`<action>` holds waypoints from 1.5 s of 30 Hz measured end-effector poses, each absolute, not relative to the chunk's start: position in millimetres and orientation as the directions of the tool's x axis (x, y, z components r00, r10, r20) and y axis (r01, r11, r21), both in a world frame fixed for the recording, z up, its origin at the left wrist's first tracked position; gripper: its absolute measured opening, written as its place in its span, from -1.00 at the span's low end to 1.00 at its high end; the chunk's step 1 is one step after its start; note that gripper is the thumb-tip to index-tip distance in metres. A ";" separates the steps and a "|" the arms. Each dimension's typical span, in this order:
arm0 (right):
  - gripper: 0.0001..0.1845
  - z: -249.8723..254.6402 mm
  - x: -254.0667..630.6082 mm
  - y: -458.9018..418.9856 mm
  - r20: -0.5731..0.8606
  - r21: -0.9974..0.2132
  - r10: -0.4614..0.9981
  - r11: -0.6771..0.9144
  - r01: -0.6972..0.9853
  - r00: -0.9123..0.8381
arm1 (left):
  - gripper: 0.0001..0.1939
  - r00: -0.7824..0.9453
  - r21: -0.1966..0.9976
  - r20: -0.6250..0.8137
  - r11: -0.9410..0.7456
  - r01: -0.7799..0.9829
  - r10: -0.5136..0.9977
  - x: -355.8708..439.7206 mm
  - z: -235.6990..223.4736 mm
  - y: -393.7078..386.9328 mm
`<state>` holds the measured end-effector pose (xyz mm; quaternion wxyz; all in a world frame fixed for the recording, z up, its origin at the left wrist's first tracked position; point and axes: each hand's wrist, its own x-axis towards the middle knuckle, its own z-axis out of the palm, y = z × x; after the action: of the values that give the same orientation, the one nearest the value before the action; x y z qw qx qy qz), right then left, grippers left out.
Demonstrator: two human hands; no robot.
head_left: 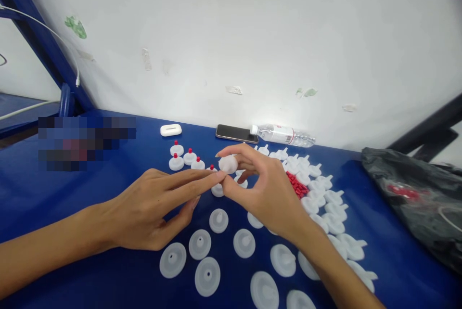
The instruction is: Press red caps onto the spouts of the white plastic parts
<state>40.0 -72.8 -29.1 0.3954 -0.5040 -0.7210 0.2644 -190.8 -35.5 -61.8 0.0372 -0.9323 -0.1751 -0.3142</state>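
Observation:
Between thumb and forefinger, my right hand (262, 184) pinches a small white plastic cap (228, 164), raised above the table. My left hand (155, 203) has its fingers stretched out, and its fingertips meet the cap and the right thumb; whether they grip anything is unclear. Just behind the hands stand several white caps with red tips (176, 162). Nearer to me lie round white spout caps (207, 276), spread apart on the blue table. To the right, many more white spout caps (335, 210) lie around a heap of small red tips (298, 186), partly hidden by my right hand.
Along the wall lie a white earphone case (171, 130), a phone (236, 133) and a plastic bottle (285, 135) on its side. A dark plastic bag (407, 198) rests at the right edge. A blue metal post (46, 34) rises at the left.

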 end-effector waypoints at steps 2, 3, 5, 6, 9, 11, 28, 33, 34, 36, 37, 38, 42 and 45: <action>-0.70 -29.4 39.8 -73.3 0.320 -0.759 0.929 0.369 0.536 -0.187 | -0.33 0.764 0.054 0.570 -0.942 0.332 0.302 -190.7 -61.3 -34.7; -0.70 -29.6 39.7 -73.5 0.327 -0.751 0.926 0.376 0.542 -0.190 | -0.33 0.770 0.057 0.563 -0.944 0.326 0.300 -190.6 -61.2 -34.4; -0.69 -30.1 39.7 -73.8 0.337 -0.741 0.922 0.386 0.549 -0.193 | -0.34 0.771 0.050 0.563 -0.943 0.330 0.299 -190.6 -61.2 -34.0; -0.69 -30.3 39.8 -73.8 0.340 -0.738 0.921 0.388 0.552 -0.193 | -0.35 0.771 0.044 0.563 -0.942 0.333 0.298 -190.6 -61.4 -34.0; -0.69 -31.0 39.5 -73.5 0.343 -0.724 0.919 0.391 0.569 -0.195 | -0.37 0.763 0.027 0.570 -0.935 0.353 0.304 -190.8 -61.7 -34.4; -0.67 -31.4 39.1 -73.0 0.350 -0.708 0.917 0.392 0.587 -0.190 | -0.37 0.759 0.027 0.577 -0.936 0.351 0.302 -190.9 -61.2 -35.0; -0.74 -34.2 38.6 -73.2 0.462 -0.530 0.868 0.433 0.729 -0.180 | -0.39 0.742 0.060 0.599 -0.941 0.333 0.301 -191.3 -66.2 -32.1; -0.76 -34.1 36.6 -73.8 0.463 -0.484 0.864 0.432 0.761 -0.196 | -0.44 0.756 0.043 0.595 -0.950 0.309 0.273 -190.6 -63.8 -33.0; -0.76 -33.8 36.3 -73.8 0.461 -0.482 0.865 0.431 0.763 -0.197 | -0.45 0.758 0.037 0.593 -0.950 0.309 0.270 -190.4 -63.6 -33.0; -0.74 -33.6 35.7 -73.7 0.469 -0.481 0.862 0.434 0.762 -0.195 | -0.47 0.762 0.025 0.592 -0.951 0.308 0.263 -190.0 -63.8 -33.0; -0.72 -33.8 35.5 -73.6 0.476 -0.481 0.858 0.437 0.760 -0.193 | -0.48 0.764 0.023 0.590 -0.952 0.307 0.261 -189.8 -64.3 -33.0; -0.71 -34.3 35.3 -73.5 0.482 -0.482 0.855 0.440 0.758 -0.189 | -0.49 0.765 0.023 0.589 -0.951 0.307 0.261 -189.6 -65.0 -33.2; -0.70 -36.6 36.0 -72.7 0.477 -0.524 0.861 0.439 0.730 -0.175 | -0.49 0.724 0.107 0.605 -0.935 0.338 0.331 -187.6 -66.8 -35.3; -0.72 -36.8 37.7 -72.1 0.441 -0.614 0.872 0.465 0.638 -0.212 | -0.46 0.651 0.353 0.556 -0.856 0.377 0.516 -184.3 -63.7 -36.4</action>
<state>37.7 -72.1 -36.8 0.3867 -0.4947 -0.7634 0.1514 -184.3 -36.4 -63.7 -0.1035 -0.9027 -0.2473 -0.3365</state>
